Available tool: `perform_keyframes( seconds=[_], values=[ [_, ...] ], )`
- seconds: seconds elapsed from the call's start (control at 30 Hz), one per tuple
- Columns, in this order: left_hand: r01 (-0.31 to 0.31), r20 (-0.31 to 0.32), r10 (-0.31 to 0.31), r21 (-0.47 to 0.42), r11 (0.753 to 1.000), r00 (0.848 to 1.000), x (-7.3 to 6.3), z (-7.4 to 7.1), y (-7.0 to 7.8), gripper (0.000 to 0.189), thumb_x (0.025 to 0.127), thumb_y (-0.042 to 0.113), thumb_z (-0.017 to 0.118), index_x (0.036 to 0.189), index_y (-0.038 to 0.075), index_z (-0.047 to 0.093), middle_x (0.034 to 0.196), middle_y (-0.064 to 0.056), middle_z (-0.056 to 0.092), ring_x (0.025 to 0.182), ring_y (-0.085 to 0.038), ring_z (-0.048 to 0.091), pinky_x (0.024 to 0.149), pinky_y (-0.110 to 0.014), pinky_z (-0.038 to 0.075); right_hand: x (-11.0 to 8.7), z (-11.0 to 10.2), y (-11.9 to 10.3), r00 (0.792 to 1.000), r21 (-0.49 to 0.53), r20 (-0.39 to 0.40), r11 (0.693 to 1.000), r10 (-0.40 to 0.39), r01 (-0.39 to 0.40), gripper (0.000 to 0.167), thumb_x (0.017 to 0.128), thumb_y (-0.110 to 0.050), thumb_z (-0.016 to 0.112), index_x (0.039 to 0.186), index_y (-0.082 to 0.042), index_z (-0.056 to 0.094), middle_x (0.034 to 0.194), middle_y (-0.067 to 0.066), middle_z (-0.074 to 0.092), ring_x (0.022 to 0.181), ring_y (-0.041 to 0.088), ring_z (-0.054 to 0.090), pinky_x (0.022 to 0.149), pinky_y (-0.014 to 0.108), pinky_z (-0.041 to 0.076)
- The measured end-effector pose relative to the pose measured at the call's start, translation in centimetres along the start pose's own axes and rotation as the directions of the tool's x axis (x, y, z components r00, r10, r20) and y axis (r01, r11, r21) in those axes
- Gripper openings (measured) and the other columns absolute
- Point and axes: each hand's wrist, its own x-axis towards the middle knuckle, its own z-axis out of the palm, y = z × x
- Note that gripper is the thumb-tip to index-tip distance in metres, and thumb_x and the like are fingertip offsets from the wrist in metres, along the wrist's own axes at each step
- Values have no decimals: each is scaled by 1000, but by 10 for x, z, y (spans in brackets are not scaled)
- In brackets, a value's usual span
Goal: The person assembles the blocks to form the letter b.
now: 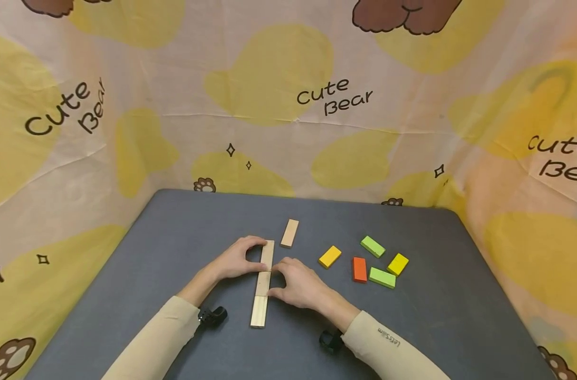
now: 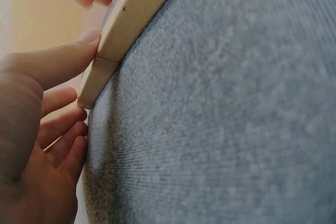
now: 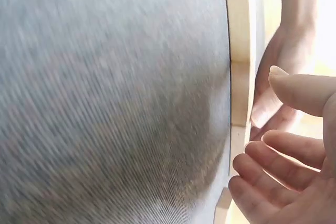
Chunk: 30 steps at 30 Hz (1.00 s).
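Three plain wooden blocks lie end to end in a row on the grey table. My left hand [image 1: 236, 257] holds the far block [image 1: 267, 254], its thumb by the joint with the middle block [image 1: 263, 284] and its fingers at the far end. In the left wrist view, the thumb [image 2: 68, 59] touches the row's side. My right hand [image 1: 300, 285] is at the row's right side, fingers loosely bent around no block. The right wrist view shows its thumb [image 3: 302, 92] apart from the wood. Closest to me lies the near block [image 1: 259, 312].
A separate plain block [image 1: 290, 233] lies beyond the row. To the right are an orange-yellow block [image 1: 329, 257], a red block [image 1: 359, 269], two green blocks [image 1: 373, 246], and a yellow block [image 1: 397, 264]. Patterned cloth [image 1: 288, 142] stands behind the grey table [image 1: 212, 211].
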Motion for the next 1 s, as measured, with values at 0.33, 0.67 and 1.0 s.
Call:
perform_keyframes(
  seconds=[0.33, 0.67, 1.0],
  values=[
    [-17, -21, 18, 18, 1000, 1000, -5, 2, 2, 65, 87, 41, 80, 140, 9, 60, 144, -12, 55, 137, -35, 45, 111, -57, 38, 7, -18, 10, 998, 43, -45, 999, 34, -32, 49, 91, -36, 77, 129, -7, 68, 124, 6, 64, 111, 22, 61, 93, 41, 54],
    [-8, -22, 9, 60, 998, 1000, -11, 4, 7, 61, 89, 40, 79, 138, 9, 61, 144, -13, 55, 137, -35, 45, 111, -56, 38, 14, -30, 23, 993, 102, -102, 994, 57, -47, 50, 92, -33, 77, 131, -5, 66, 122, 10, 64, 109, 26, 61, 91, 43, 53],
    [-11, -12, 12, 89, 996, 1000, -21, 5, 9, 61, 89, 41, 78, 140, 10, 60, 144, -10, 55, 138, -32, 44, 111, -53, 39, 26, -48, 28, 986, 141, -150, 989, 73, -52, 53, 92, -32, 77, 132, 0, 64, 124, 15, 63, 113, 34, 61, 92, 47, 52]
  ],
)
